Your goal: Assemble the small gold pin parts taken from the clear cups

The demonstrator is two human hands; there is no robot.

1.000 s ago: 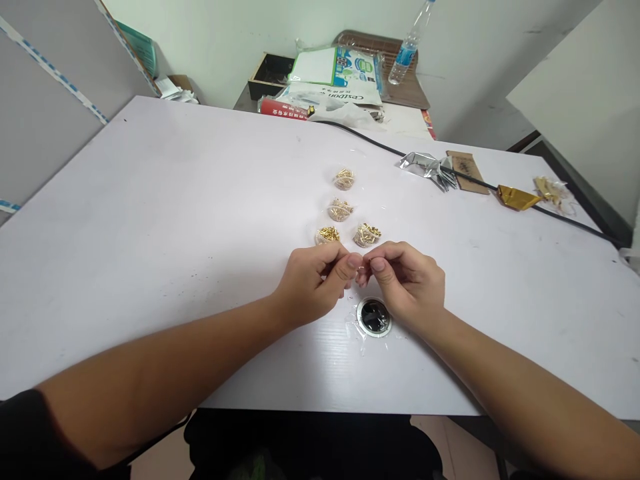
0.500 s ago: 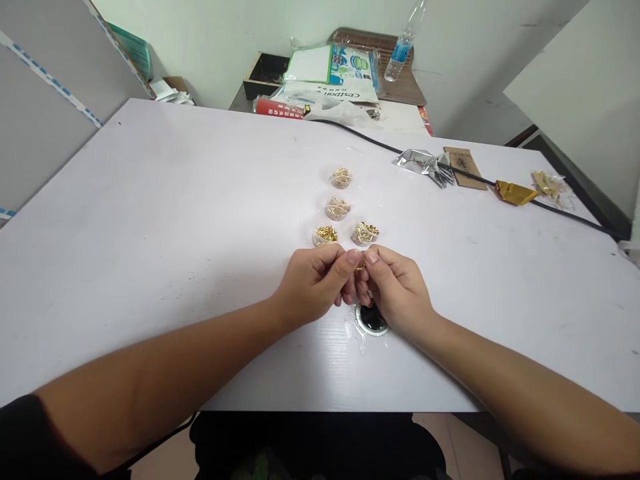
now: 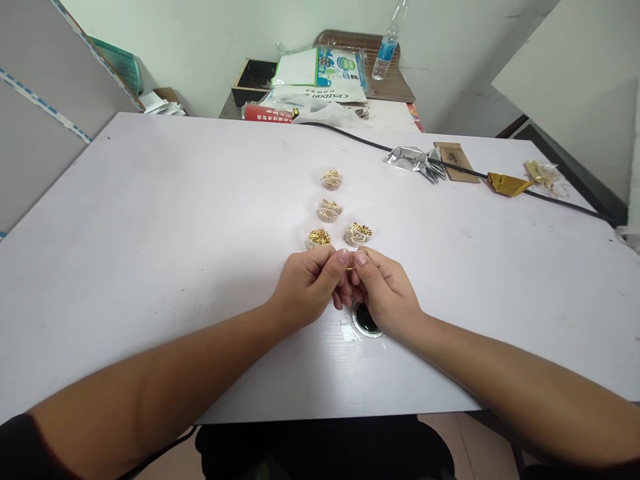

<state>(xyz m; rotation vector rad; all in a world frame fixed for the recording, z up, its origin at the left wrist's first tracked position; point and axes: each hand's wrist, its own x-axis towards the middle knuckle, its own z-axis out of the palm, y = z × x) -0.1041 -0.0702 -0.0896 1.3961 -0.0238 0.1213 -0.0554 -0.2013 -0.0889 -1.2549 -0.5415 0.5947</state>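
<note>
My left hand [image 3: 310, 283] and my right hand [image 3: 385, 287] meet over the white table, thumbs and fingertips pinched together. Between them shows a thin gold-coloured metal pin [image 3: 351, 269], held from both sides; its ends are hidden by the fingers. Just beyond my fingers stand small clear cups of gold pins: a left one [image 3: 319, 238], a right one [image 3: 358, 233], a middle one [image 3: 330, 211] and the farthest [image 3: 331, 179]. Below my right hand, partly covered by it, lies a round black disc with a pale rim [image 3: 367, 320].
A black cable [image 3: 365, 138] crosses the table's far side, past silver foil [image 3: 415, 161], a cardboard piece [image 3: 456, 162], a gold wrapper [image 3: 509, 185] and a clear bag [image 3: 543, 175]. Behind the table are a water bottle [image 3: 386, 53] and a black box [image 3: 254, 81].
The view has shifted slightly, so the table things sit a little farther left. My hands stay pinched together, and a bit more of the gold pin shows between them.
</note>
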